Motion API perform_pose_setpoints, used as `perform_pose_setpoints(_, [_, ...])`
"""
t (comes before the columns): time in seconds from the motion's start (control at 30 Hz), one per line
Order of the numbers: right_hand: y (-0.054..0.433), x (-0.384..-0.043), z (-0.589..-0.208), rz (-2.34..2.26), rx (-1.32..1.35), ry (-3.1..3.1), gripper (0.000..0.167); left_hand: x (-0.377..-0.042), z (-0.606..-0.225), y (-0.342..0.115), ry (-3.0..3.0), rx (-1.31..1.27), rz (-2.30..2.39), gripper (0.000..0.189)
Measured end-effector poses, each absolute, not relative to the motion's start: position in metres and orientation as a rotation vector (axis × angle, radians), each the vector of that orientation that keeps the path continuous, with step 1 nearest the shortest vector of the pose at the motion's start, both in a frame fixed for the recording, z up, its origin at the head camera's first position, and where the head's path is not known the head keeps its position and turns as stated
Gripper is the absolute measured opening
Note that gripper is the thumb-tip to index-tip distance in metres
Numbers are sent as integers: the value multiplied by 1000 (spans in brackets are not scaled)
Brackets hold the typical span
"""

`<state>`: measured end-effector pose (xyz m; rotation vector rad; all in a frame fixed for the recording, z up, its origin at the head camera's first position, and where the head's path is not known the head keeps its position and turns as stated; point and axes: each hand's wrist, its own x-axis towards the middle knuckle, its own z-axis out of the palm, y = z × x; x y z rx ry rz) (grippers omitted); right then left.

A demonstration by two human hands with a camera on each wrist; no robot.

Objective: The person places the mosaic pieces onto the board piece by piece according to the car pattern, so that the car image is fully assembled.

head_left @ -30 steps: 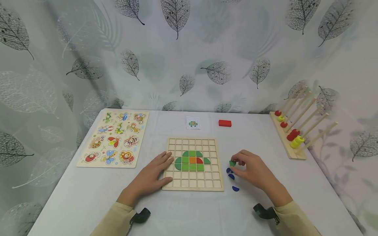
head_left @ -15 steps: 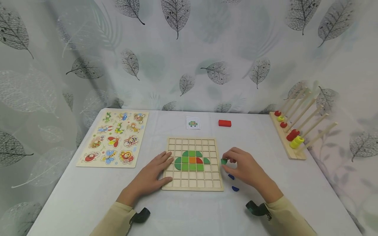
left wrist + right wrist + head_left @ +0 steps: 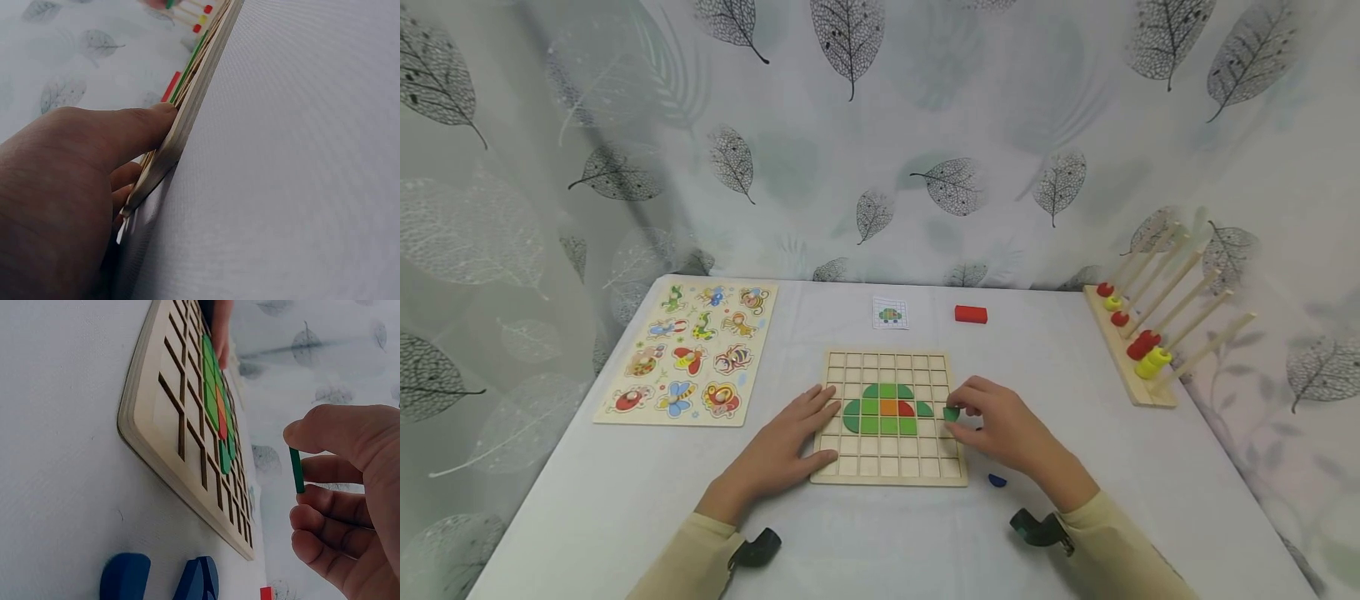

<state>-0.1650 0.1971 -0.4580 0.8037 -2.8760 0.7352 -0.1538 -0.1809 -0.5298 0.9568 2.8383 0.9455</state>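
Observation:
A wooden grid board [image 3: 880, 467] lies mid-table, with green, orange and red tiles [image 3: 880, 408] set in its middle cells. My left hand [image 3: 786, 442] rests on the board's left edge, fingers spread and straight; in the left wrist view its thumb [image 3: 140, 128] lies along the rim. Between thumb and fingertips, my right hand [image 3: 1000, 421] pinches a dark green tile [image 3: 296, 470] by its edges, over the board's right border. Blue half-round tiles [image 3: 125, 575] lie on the cloth beside the board, partly hidden under the right hand in the head view.
Behind the board lie a small pattern card [image 3: 891, 313] and a red block [image 3: 971, 314]. An insect picture puzzle [image 3: 688, 354] is at the left. At the right stands a wooden peg rack [image 3: 1138, 350] with red and yellow beads, its pegs sticking up.
My right hand has carried the green tile leftward from above the blue pieces to the board's right edge. The left hand has stayed in place.

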Motion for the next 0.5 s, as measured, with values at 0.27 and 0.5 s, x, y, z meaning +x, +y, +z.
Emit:
perform_pose_setpoints(0.27, [189,-168,-462,684,827,-2902,25,-153,-529,-182,2828,942,935,79])
perform_pose_setpoints(0.5, [184,-170,-471,624,828,-2922,23,-153,-528,-181,2824,948,943,78])
